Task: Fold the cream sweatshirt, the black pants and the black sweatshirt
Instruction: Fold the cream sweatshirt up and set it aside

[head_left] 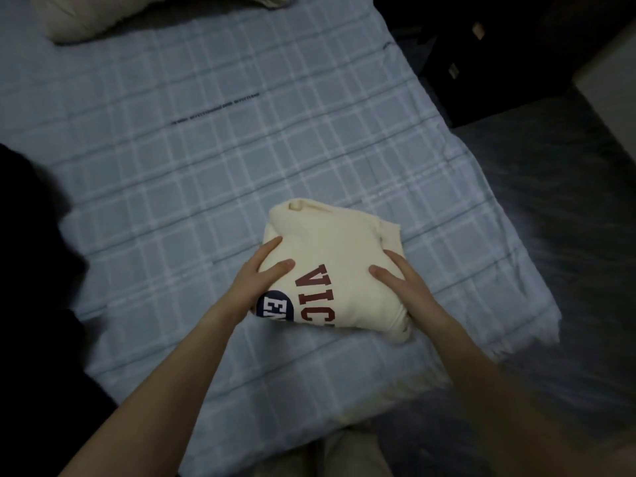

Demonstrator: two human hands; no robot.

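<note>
The cream sweatshirt [339, 242] is folded into a compact bundle on the blue plaid bed sheet [206, 149], with red letters and a navy patch showing on top. My left hand [261, 280] holds its left side, thumb on top and fingers along the edge. My right hand [401, 280] holds the right side the same way. A black heap of cloth [31, 242] lies at the left edge of the bed; which black garment it is cannot be told.
A cream pillow [86, 18] lies at the head of the bed, top left. The bed's right edge drops to a dark floor [568, 235]. Dark furniture [499, 56] stands at the top right. My knees [344, 452] are at the bottom.
</note>
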